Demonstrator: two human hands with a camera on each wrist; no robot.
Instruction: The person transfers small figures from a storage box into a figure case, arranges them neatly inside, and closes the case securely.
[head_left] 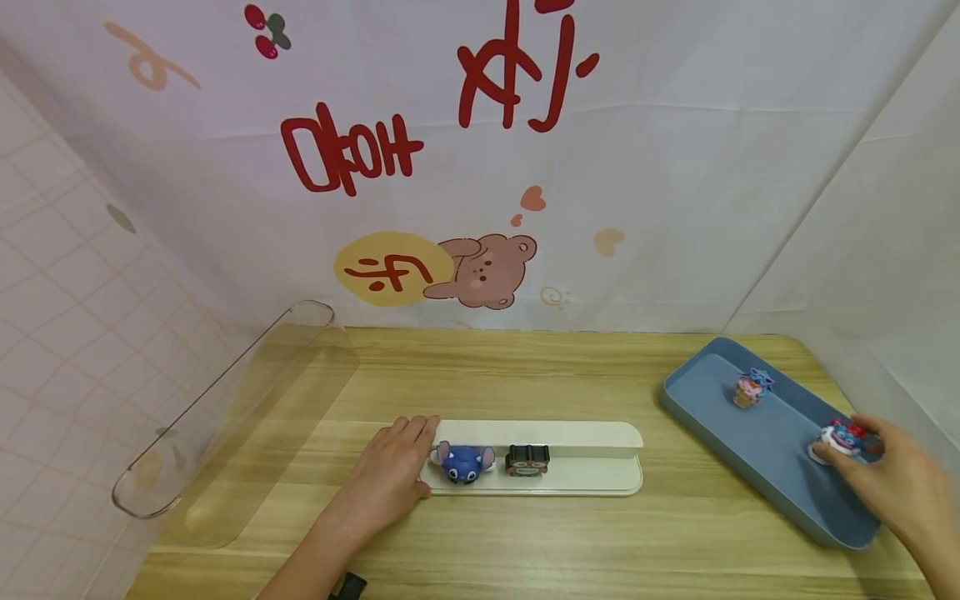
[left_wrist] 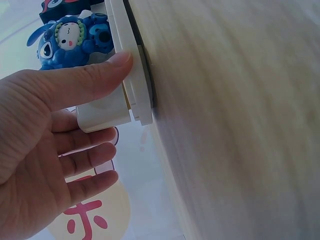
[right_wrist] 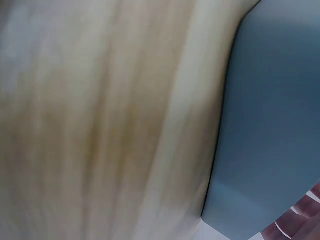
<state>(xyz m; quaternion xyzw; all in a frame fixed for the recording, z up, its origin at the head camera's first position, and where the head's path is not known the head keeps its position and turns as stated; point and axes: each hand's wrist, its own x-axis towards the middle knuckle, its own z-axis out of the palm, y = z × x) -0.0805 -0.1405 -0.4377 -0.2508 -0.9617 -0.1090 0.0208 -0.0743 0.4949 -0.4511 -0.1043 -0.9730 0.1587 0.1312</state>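
Note:
My left hand [head_left: 386, 471] holds the left end of a white two-level display stand [head_left: 592, 477]; in the left wrist view, its thumb [left_wrist: 95, 80] lies along the front edge and the other fingers are behind. On the stand's lower level sit a blue big-eared figurine [head_left: 462, 464], close to that hand, and a dark brown-and-black figurine [head_left: 527, 460]. At the right, my right hand [head_left: 900, 475] reaches into a blue-grey tray [head_left: 776, 450] and pinches a red, white and blue figurine [head_left: 840, 437]. The right wrist view shows mostly the tray's outer wall [right_wrist: 270, 125], hiding the pinch.
Farther back in the tray stands a pink-and-blue figurine [head_left: 750, 389] with a cone-like base. A long transparent cover [head_left: 262, 425] lies at the left of the wooden table [head_left: 525, 550]. Printed white cloth [head_left: 645, 183] hangs behind and along the sides.

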